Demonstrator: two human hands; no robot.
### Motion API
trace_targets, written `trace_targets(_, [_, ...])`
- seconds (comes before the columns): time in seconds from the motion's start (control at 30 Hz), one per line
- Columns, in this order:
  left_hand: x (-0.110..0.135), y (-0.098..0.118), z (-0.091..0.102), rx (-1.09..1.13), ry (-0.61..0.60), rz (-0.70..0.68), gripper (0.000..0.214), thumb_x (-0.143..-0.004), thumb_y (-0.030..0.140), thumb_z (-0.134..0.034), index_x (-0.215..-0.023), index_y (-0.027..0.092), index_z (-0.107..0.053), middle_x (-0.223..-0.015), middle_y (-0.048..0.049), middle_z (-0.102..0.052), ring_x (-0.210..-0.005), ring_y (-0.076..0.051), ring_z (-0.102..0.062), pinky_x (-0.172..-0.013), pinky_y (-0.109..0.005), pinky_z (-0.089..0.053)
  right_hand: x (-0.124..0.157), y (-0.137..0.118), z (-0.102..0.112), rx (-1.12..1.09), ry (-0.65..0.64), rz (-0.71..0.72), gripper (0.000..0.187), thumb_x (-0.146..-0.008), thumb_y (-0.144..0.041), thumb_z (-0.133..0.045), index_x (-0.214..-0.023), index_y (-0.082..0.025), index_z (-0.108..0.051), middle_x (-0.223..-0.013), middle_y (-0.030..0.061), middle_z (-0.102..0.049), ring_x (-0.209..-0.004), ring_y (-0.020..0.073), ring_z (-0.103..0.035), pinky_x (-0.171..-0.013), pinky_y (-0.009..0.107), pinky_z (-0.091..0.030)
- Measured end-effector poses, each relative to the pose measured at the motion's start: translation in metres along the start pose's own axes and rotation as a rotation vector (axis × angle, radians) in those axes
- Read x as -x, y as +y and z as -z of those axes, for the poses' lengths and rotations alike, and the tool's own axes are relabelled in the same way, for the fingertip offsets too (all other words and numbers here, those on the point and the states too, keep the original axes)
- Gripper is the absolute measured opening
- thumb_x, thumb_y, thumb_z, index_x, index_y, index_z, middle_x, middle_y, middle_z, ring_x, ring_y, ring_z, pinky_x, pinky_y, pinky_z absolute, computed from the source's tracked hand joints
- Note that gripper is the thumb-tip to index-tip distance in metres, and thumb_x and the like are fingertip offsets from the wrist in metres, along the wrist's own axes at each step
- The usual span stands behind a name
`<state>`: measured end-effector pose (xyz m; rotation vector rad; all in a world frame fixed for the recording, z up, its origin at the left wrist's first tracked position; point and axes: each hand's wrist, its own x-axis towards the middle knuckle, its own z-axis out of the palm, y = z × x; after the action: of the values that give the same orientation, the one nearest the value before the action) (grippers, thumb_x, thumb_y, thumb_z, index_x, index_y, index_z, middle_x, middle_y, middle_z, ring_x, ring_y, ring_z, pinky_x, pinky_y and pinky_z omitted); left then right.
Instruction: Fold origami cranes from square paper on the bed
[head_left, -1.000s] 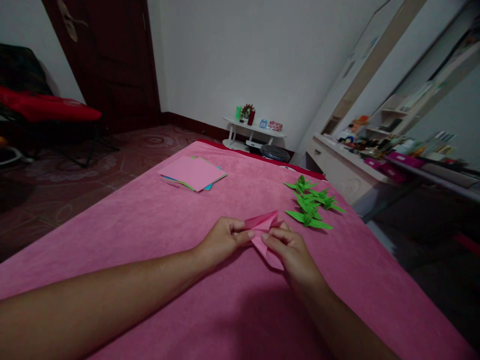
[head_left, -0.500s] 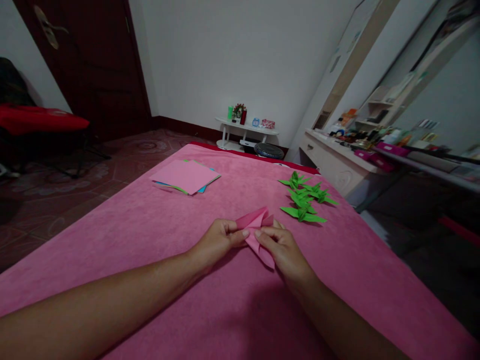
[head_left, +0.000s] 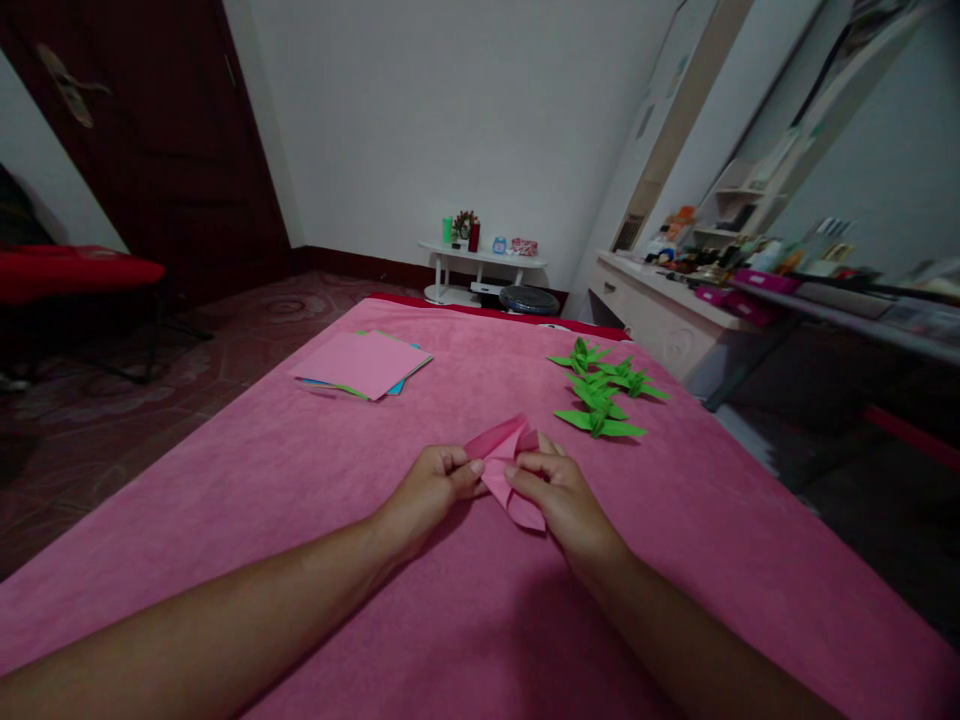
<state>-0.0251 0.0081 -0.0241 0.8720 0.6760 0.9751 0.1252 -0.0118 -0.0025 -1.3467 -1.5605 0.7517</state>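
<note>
A partly folded sheet of pink origami paper (head_left: pixel 501 462) is held between my two hands, just above the pink cloth (head_left: pixel 322 640). My left hand (head_left: pixel 439 482) pinches its left side, thumb on top and fingers beneath. On the right side, my right hand (head_left: pixel 559 492) grips the paper with its thumb on the folded layers; some fingers are hidden behind it. Several green paper cranes (head_left: pixel 598 418) lie in a cluster beyond my right hand. Farther off to the left rests a stack of square paper (head_left: pixel 360 362), pink on top with green and blue edges showing.
The pink cloth covers a broad flat surface with a red far edge. A small white table (head_left: pixel 487 256) holds a green cup and other items by the wall. At right stands a dresser (head_left: pixel 675 305) crowded with bottles; a red chair (head_left: pixel 75 272) is at left.
The view has shifted slightly, so the background sits a little left and lower. Both hands keep hold of the pink paper, whose lower flap looks somewhat wider.
</note>
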Motion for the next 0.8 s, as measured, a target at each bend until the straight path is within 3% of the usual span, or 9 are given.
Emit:
trace_targets(0.27, [-0.001,-0.002,0.002,-0.115,0.080,-0.018,0.036,-0.062,0.038,-0.074,-0.053,0.013,-0.049,-0.052,0.0019,-0.050,-0.051,-0.008,-0.048,-0.052,-0.021,-0.036,0.002,-0.007,0.000,0.052,-0.047,-0.014,0.017,-0.068,-0.032,-0.062,-0.057,-0.021,-0.067,-0.094,0.0052,-0.062,-0.101,0.0250,-0.048,-0.091,0.040,-0.034])
trace_targets(0.5, [-0.001,-0.004,0.003,-0.119,0.103,-0.052,0.037,-0.062,0.041,-0.074,-0.053,0.013,-0.051,-0.051,0.0020,-0.049,-0.050,-0.008,-0.047,-0.052,-0.021,-0.036,0.002,-0.008,0.002,-0.011,-0.074,-0.020,0.014,-0.065,-0.030,-0.062,-0.055,-0.021,-0.067,-0.092,0.0051,-0.059,-0.100,0.0250,-0.049,-0.089,0.038,-0.036])
trace_targets(0.6, [0.000,-0.002,0.002,-0.108,0.055,-0.039,0.035,-0.063,0.040,-0.074,-0.055,0.011,-0.056,-0.053,0.0004,-0.053,-0.053,-0.010,-0.050,-0.055,-0.023,-0.038,0.001,-0.002,0.000,-0.039,-0.076,-0.023,0.019,-0.069,-0.031,-0.060,-0.055,-0.020,-0.068,-0.094,0.0060,-0.059,-0.101,0.0247,-0.049,-0.088,0.037,-0.037])
trace_targets(0.8, [0.002,0.002,0.002,-0.188,-0.125,-0.030,0.030,-0.068,0.036,-0.071,-0.081,0.009,-0.069,-0.071,-0.0048,-0.064,-0.070,-0.015,-0.058,-0.070,-0.027,-0.042,0.001,0.005,-0.002,-0.003,-0.049,0.000,0.023,-0.075,-0.035,-0.058,-0.061,-0.022,-0.072,-0.092,0.0066,-0.062,-0.098,0.0247,-0.051,-0.087,0.038,-0.038])
